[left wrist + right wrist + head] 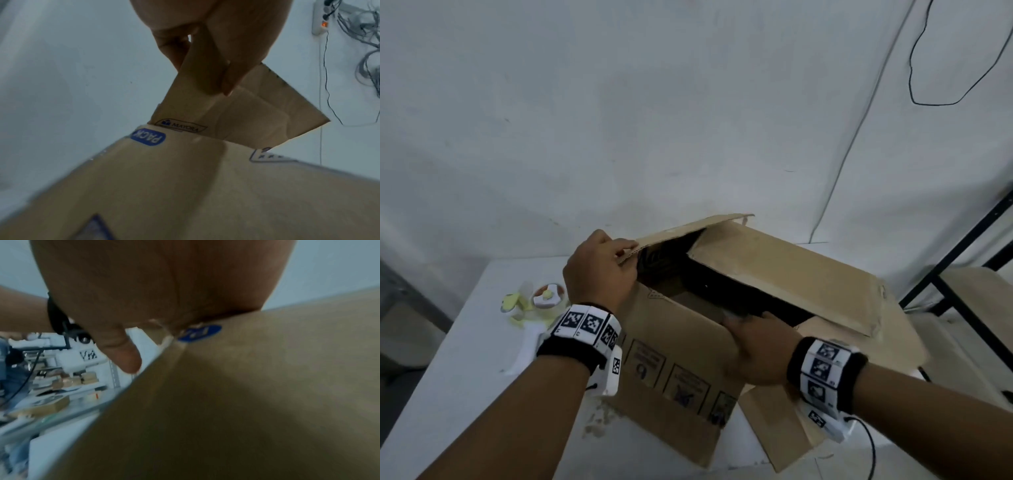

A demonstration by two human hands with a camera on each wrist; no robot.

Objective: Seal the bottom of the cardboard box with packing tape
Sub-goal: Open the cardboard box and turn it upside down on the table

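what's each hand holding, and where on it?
Left hand pinches the box's side flap at its free edge. Right hand grips the near wall's top rim.

Both forearms are bare, no sleeves in sight. On the left wrist there's a black wristband (571, 354), and over it a curved white band of tiles (589, 323), each printed with a black-and-white square marker. A white camera block (613, 375) hangs off its right side, one more marker on its face and a thin black cable at its base. The right wrist matches: a black wristband (799, 358), a white marker band (823, 371), a white block (825, 423) below it and a black cable (869, 445) looping off to the near right.
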